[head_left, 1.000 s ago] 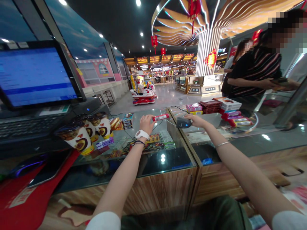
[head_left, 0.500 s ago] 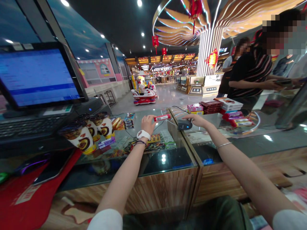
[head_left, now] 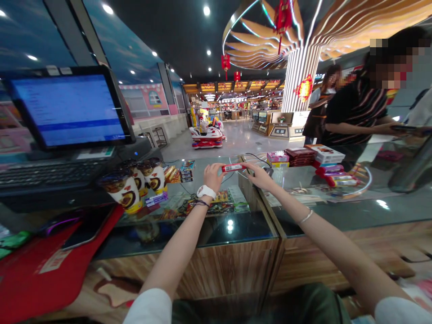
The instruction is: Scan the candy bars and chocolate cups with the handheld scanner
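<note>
A slim red candy roll point(head_left: 232, 168) with a white barcode label is held level above the glass counter point(head_left: 222, 229). My left hand point(head_left: 212, 178), with a white watch on its wrist, is closed around the roll's left end. At the right end, the fingers of my right hand point(head_left: 260, 177) are closed on its tip. Partly hidden behind my right hand is a small dark device point(head_left: 269, 171) on the counter. Packaged snacks point(head_left: 216, 204) show under the glass below my left wrist.
Left are patterned cups point(head_left: 123, 193), purple packs point(head_left: 156, 199), a monitor point(head_left: 72, 110), a keyboard point(head_left: 50, 180) and a phone point(head_left: 86, 230) on a red mat point(head_left: 40, 288). Stacked boxes point(head_left: 300, 156) and candy packs point(head_left: 337, 176) sit right. A person point(head_left: 354, 105) stands across the counter.
My right hand has moved left from the dark device to the right end of the candy roll. My left hand still holds the roll. The view has shifted slightly.
</note>
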Tool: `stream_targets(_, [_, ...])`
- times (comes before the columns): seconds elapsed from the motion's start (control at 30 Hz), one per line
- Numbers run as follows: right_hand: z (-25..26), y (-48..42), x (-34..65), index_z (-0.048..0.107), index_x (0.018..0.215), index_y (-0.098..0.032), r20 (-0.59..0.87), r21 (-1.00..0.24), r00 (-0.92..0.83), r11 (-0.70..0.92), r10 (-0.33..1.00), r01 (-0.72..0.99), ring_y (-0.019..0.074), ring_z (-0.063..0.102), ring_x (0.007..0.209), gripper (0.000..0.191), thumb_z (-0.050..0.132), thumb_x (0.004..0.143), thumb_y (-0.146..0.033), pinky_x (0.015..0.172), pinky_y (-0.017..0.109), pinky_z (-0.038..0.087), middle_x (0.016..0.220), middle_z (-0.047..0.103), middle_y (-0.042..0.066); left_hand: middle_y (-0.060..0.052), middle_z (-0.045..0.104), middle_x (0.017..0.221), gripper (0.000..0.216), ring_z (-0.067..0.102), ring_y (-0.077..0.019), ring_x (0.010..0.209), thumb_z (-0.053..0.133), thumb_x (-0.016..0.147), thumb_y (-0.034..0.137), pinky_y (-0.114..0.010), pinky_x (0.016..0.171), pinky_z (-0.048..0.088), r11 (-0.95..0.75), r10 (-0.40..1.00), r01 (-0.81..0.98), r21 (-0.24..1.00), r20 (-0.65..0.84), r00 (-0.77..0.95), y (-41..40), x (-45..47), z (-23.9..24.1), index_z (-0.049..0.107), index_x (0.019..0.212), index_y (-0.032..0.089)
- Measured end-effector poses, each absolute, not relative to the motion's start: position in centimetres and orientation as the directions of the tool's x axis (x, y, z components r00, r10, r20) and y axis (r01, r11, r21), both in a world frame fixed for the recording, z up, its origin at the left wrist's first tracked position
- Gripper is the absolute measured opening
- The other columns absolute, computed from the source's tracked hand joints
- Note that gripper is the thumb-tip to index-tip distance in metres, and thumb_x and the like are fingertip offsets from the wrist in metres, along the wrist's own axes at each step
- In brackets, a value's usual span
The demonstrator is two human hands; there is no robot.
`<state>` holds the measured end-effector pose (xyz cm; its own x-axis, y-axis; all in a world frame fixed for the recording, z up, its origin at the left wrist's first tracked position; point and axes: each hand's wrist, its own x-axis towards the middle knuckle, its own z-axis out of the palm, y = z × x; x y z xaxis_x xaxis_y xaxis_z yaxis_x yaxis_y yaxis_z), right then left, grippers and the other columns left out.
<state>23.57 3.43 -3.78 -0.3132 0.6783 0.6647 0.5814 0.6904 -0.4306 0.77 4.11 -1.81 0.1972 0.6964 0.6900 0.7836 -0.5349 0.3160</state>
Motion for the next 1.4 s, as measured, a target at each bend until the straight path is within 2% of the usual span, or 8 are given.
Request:
stream_targets(0.13, [-3.3,3.3,21.9,0.059,0.134,-0.02,0.655,-0.495,-0.27,0.671,0.705,0.551,0.0255,0.056,0.126,0.061,0.052,0.074,-0.008,0.112,0.046,0.04,0.133,0.063,0.009,-0.006,0.068,0.113,0.027,0.062,-0.0225,0.109,0.071,0.083,0.02,-0.04,0.104,0.043,-0.495,0.699,0.804,0.331,0.701,0.141,3.3,-0.3,-1.2,0.067,0.109,0.024])
stream_targets(0.33, [-3.1,2.7,17.3,0.058,0.136,-0.022,0.618,-0.566,-0.289,0.669,0.731,0.482,0.0233,0.056,0.128,0.065,0.054,0.073,-0.007,0.113,0.043,0.04,0.137,0.061,0.007,-0.006,0.068,0.113,0.031,0.063,-0.0238,0.105,0.07,0.083,0.021,-0.039,0.097,0.046,-0.396,0.719,0.861,0.319,0.69,0.075,1.8,-4.3,-0.8,0.067,0.115,0.025])
stream_targets(0.57, [-3.6,3.0,10.4,0.055,0.138,-0.02,0.497,-0.638,-0.367,0.618,0.786,0.46,0.0227,0.051,0.133,0.067,0.056,0.073,-0.007,0.116,0.043,0.036,0.142,0.058,0.007,-0.006,0.072,0.109,0.03,0.065,-0.0235,0.104,0.073,0.08,0.02,-0.039,0.097,0.047,-0.295,0.728,0.887,0.355,0.685,-0.032,0.9,-10.6,-1.1,0.068,0.109,0.022])
stream_targets(0.67, [-4.2,3.8,7.5,0.054,0.138,-0.023,0.442,-0.693,-0.379,0.578,0.813,0.431,0.0214,0.054,0.129,0.067,0.056,0.073,-0.008,0.113,0.042,0.04,0.14,0.059,0.005,-0.005,0.074,0.105,0.025,0.066,-0.0224,0.101,0.07,0.081,0.019,-0.038,0.097,0.049,-0.234,0.738,0.89,0.391,0.667,-0.099,0.9,-12.3,-1.4,0.067,0.106,0.021])
stream_targets(0.8, [-5.0,5.2,4.2,0.056,0.135,-0.022,0.444,-0.707,-0.371,0.573,0.816,0.415,0.0207,0.055,0.127,0.066,0.056,0.071,-0.007,0.111,0.04,0.041,0.137,0.061,0.006,-0.005,0.074,0.104,0.024,0.067,-0.0221,0.103,0.065,0.083,0.015,-0.037,0.099,0.049,-0.163,0.771,0.904,0.395,0.623,-0.133,1.2,-13.6,-1.9,0.066,0.106,0.021])
stream_targets(1.13, [-7.1,6.5,0.5,0.062,0.127,-0.02,0.374,-0.715,-0.345,0.504,0.861,0.484,0.0235,0.054,0.129,0.059,0.058,0.07,-0.008,0.113,0.041,0.038,0.134,0.063,0.007,-0.01,0.07,0.12,0.046,0.062,-0.0228,0.117,0.05,0.081,0.001,-0.035,0.107,0.046,-0.055,0.898,0.953,0.298,0.433,-0.083,1.1,-15.3,-3.9,0.065,0.122,0.016])
stream_targets(1.3, [-8.2,6.1,0.5,0.059,0.132,-0.018,0.294,-0.705,-0.442,0.505,0.847,0.498,0.0238,0.057,0.126,0.062,0.062,0.071,-0.01,0.111,0.038,0.041,0.135,0.062,0.008,-0.009,0.068,0.123,0.049,0.057,-0.0229,0.123,0.046,0.084,0.002,-0.033,0.109,0.044,0.005,0.931,0.976,0.217,0.356,-0.084,0.4,-15.2,-4.1,0.064,0.127,0.017])
stream_targets(1.4, [-8.5,6.2,0.4,0.059,0.132,-0.022,0.277,-0.683,-0.449,0.503,0.849,0.529,0.0259,0.055,0.129,0.061,0.066,0.071,-0.013,0.111,0.041,0.04,0.137,0.061,0.007,-0.009,0.068,0.125,0.05,0.056,-0.024,0.124,0.044,0.086,0.005,-0.036,0.107,0.045,0.05,0.95,0.983,0.177,0.294,-0.102,0.2,-15.1,-4.1,0.061,0.131,0.02])
